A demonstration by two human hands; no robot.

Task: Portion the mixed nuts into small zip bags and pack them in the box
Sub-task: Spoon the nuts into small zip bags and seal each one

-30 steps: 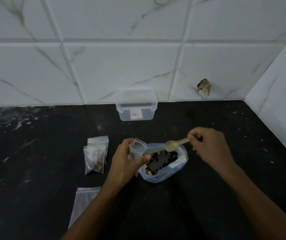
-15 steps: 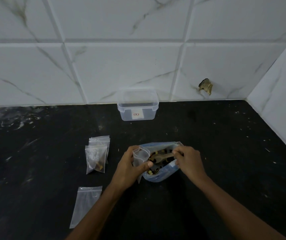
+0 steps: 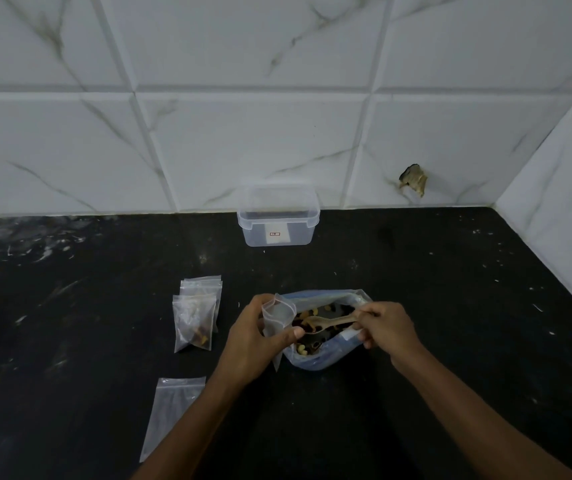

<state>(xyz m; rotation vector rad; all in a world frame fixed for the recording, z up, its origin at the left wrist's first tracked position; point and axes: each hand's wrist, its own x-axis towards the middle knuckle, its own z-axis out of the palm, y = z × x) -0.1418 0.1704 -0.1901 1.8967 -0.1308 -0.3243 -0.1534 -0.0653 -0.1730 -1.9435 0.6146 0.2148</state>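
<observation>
A large clear bag of mixed nuts [image 3: 326,351] lies open on the black counter. My left hand [image 3: 255,344] grips a small empty zip bag [image 3: 277,315], its mouth held open at the big bag's left edge. My right hand [image 3: 386,329] pinches the handle of a pale spoon [image 3: 326,322], whose bowl lies among the nuts. Two filled small bags [image 3: 196,315] lie stacked to the left. An empty zip bag [image 3: 173,410] lies flat at the lower left. The clear plastic box [image 3: 277,220] stands open by the wall.
The tiled wall rises behind the box, with a chipped hole [image 3: 414,181] at the right. A second tiled wall [image 3: 561,216] closes off the counter's right side. The black counter [image 3: 450,289] is speckled with pale crumbs.
My right hand has brought the spoon from above the big bag down into the nuts. My left hand has kept the small bag open in the same spot.
</observation>
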